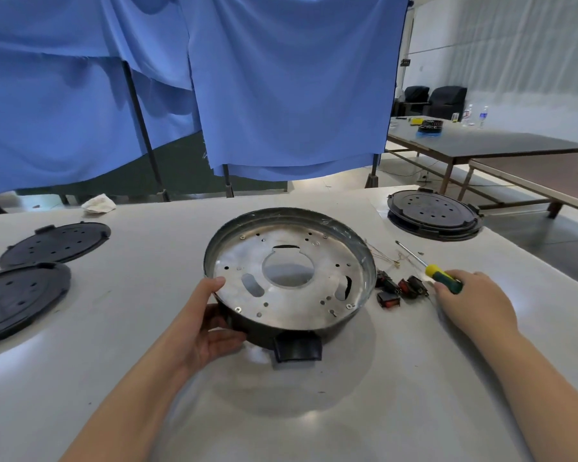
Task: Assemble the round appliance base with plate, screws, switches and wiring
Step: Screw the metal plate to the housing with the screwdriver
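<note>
1. My left hand (203, 323) has its grip curled round the near-left rim of the round base (289, 278), thumb over the edge.
2. My right hand (474, 300) grips a screwdriver (429, 266) by its yellow-green handle, just right of the base.
3. The base sits mid-table (314, 411), a silver plate (314, 298) with holes inside.
4. Black-and-red switches (399, 290) lie between base and right hand.

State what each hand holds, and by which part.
The left hand grips the round base by its near-left rim, thumb over the edge. The right hand holds the screwdriver by its green and yellow handle.
</note>
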